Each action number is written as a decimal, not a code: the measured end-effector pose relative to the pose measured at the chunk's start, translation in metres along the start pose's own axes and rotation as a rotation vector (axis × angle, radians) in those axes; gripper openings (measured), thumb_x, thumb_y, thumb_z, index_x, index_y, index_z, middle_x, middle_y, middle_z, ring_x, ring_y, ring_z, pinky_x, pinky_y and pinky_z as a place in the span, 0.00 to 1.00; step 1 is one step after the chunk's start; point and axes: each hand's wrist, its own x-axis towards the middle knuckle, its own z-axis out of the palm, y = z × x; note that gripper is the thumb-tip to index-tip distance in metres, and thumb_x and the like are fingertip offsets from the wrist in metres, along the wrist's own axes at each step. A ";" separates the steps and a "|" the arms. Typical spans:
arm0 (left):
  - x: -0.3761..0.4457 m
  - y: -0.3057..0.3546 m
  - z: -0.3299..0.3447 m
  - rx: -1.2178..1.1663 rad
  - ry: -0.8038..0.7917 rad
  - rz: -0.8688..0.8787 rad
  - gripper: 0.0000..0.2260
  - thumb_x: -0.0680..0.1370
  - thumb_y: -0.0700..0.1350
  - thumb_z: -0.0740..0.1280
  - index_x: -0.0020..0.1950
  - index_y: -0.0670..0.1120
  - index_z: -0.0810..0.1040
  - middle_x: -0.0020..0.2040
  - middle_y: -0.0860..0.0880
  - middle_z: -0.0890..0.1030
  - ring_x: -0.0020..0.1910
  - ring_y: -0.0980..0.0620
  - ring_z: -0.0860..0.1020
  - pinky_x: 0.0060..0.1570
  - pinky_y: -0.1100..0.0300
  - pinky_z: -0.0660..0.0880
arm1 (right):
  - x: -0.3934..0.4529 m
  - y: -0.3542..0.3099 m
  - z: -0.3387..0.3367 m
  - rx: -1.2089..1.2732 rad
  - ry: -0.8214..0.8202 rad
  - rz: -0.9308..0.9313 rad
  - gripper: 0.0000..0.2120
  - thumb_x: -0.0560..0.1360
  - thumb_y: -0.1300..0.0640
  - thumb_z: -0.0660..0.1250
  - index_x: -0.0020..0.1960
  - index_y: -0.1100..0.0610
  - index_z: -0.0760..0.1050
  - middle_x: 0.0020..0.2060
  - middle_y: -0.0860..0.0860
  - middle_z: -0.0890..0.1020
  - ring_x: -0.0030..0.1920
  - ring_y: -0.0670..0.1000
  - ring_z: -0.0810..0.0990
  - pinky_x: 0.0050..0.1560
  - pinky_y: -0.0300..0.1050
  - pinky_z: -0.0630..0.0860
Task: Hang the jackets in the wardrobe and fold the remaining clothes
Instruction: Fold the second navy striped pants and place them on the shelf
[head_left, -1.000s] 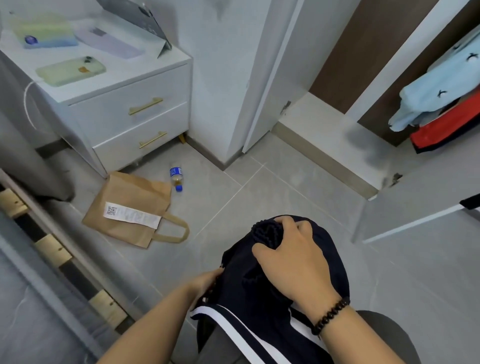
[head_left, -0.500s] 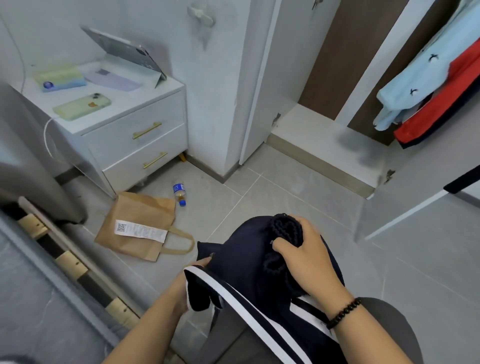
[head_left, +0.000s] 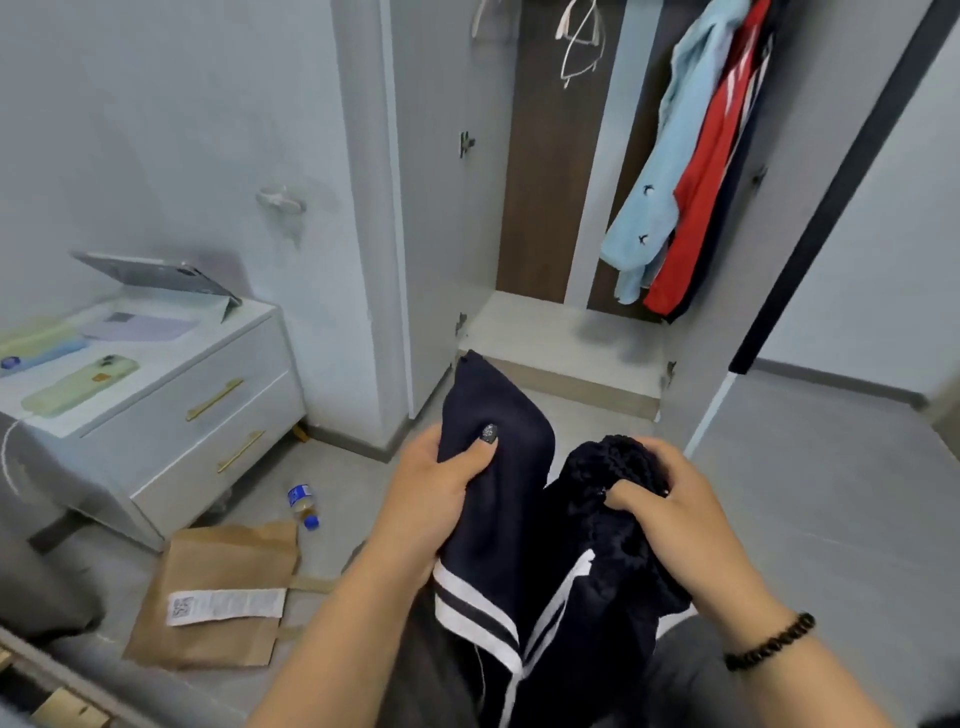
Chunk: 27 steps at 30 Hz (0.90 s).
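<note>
Both hands pinch the navy jacket (head_left: 498, 519), left hand (head_left: 436, 483) on a flat edge, right hand (head_left: 670, 514) on the bunched cuff, empty hangers (head_left: 582, 41) above and ahead

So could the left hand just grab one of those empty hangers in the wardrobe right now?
Probably not yet: the left hand grips the navy garment, and the empty hangers hang high in the open wardrobe, well above it.

Navy jacket (head_left: 498, 467) now lifted, spread between both hands (head_left: 561, 493).
</note>
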 end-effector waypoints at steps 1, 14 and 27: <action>-0.005 0.001 0.013 0.080 0.014 0.025 0.06 0.77 0.45 0.70 0.44 0.56 0.84 0.44 0.51 0.86 0.44 0.52 0.85 0.39 0.62 0.80 | -0.005 -0.001 -0.008 0.014 0.023 -0.011 0.18 0.67 0.59 0.69 0.52 0.40 0.75 0.42 0.38 0.82 0.40 0.40 0.82 0.38 0.38 0.77; -0.056 -0.055 0.064 -0.314 -0.461 -0.410 0.31 0.77 0.68 0.52 0.62 0.48 0.81 0.61 0.41 0.81 0.59 0.42 0.80 0.56 0.49 0.78 | -0.082 0.034 -0.034 0.153 -0.021 -0.096 0.16 0.69 0.54 0.66 0.51 0.35 0.74 0.46 0.40 0.82 0.46 0.40 0.81 0.41 0.30 0.76; -0.077 -0.046 0.079 0.218 -0.320 -0.233 0.23 0.81 0.45 0.54 0.26 0.52 0.73 0.21 0.50 0.70 0.20 0.53 0.67 0.25 0.60 0.66 | -0.091 0.048 -0.027 0.242 -0.014 -0.048 0.15 0.73 0.59 0.67 0.50 0.39 0.77 0.46 0.44 0.84 0.46 0.44 0.83 0.41 0.37 0.78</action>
